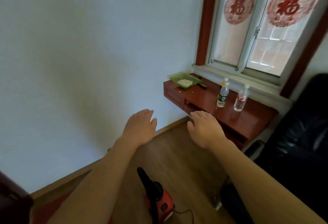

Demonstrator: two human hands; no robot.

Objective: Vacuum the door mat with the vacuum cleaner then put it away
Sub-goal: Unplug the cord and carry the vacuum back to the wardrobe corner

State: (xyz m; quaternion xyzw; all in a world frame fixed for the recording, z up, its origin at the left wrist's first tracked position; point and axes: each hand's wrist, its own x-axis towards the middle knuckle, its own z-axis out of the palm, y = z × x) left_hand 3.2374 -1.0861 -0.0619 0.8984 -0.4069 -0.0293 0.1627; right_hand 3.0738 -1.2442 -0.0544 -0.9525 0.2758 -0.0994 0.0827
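Head view: my left hand (pixel 140 126) and right hand (pixel 204 128) hover near center, fingers relaxed and loosely spread, holding nothing. The vacuum cleaner (pixel 158 199) lies on the floor at 6 o'clock between my forearms. Its long axis runs 11 to 5, with the black narrow end toward 11. I judge its cord (pixel 184 212), trailing at 5, could snag on lifting.

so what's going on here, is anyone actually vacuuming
Not at this moment. The person's left hand and right hand are both held out in front, open and empty, above the wood floor. The red and black vacuum cleaner lies on the floor between the forearms, untouched, its cord trailing to the right. Ahead, a red wooden shelf under the window carries a green tray and two plastic bottles.
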